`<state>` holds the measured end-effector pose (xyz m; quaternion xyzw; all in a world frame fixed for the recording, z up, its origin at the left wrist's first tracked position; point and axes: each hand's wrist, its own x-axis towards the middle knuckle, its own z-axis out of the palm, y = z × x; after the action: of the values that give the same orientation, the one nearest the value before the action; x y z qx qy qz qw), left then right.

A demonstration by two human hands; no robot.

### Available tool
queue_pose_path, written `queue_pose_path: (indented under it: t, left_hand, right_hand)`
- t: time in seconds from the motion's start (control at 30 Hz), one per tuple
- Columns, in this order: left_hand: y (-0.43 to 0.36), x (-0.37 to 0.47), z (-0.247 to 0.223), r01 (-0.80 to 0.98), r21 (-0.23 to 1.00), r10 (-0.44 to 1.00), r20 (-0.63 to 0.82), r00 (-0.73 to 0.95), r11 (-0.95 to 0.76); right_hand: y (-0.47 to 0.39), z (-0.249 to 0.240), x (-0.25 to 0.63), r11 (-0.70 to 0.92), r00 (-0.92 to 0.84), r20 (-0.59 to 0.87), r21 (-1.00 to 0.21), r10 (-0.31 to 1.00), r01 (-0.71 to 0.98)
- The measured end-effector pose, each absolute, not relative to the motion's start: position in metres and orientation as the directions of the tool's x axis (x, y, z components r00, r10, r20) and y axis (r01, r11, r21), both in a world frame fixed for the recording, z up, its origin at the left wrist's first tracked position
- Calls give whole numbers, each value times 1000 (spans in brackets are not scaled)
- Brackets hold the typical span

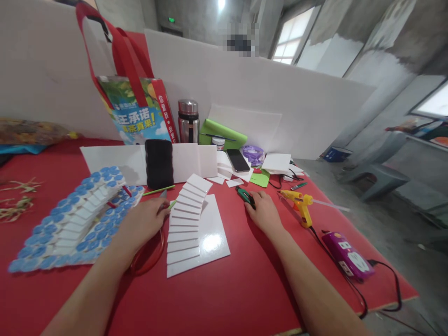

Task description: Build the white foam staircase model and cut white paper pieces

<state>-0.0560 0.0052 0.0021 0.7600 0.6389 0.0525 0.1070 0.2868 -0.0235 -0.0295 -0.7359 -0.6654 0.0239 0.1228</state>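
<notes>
My left hand (145,219) is closed over the middle of a pair of scissors; the red handle loops (152,256) show below it and a grey tip above. A short green stick end (172,204) sticks out by its fingertips; whether they grip it too is hidden. My right hand (264,210) rests on the table with its fingers closed around the near end of a green-and-black utility knife (243,193). Between the hands, a curved stair of overlapping white board strips (184,221) stands on a white board (217,228). Another green stick (159,190) lies beyond my left hand.
A white stepped model (82,212) edged with blue discs lies left. On the right are a yellow glue gun (303,205) and a purple power strip (348,256) with cords. Behind stand a black case (159,163), a steel flask (188,121), a phone (238,160) and a bag (140,116).
</notes>
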Motion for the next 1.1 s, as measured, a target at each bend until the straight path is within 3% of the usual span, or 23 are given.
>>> queue_pose_path:
  t: [0.33,0.57,0.67,0.83,1.1]
  left_hand:
    - [4,-56,3,977,167,989,-46,144,-134]
    - [5,-53,-3,986,79,989,-29,148,-145]
    - [4,-51,-2,987,78,990,-35,140,-137]
    - [3,-49,-1,985,82,987,-43,158,-154]
    - [1,-46,0,987,66,988,-39,149,-146]
  right_hand:
    - [-24,-31,288,-90,126,155,-224,980,970]
    - [39,27,285,-66,118,300,-178,947,982]
    - [94,50,280,-187,215,172,-167,961,968]
    - [162,50,268,-216,223,21,-188,975,958]
    - [201,38,267,-254,245,-72,-187,967,949]
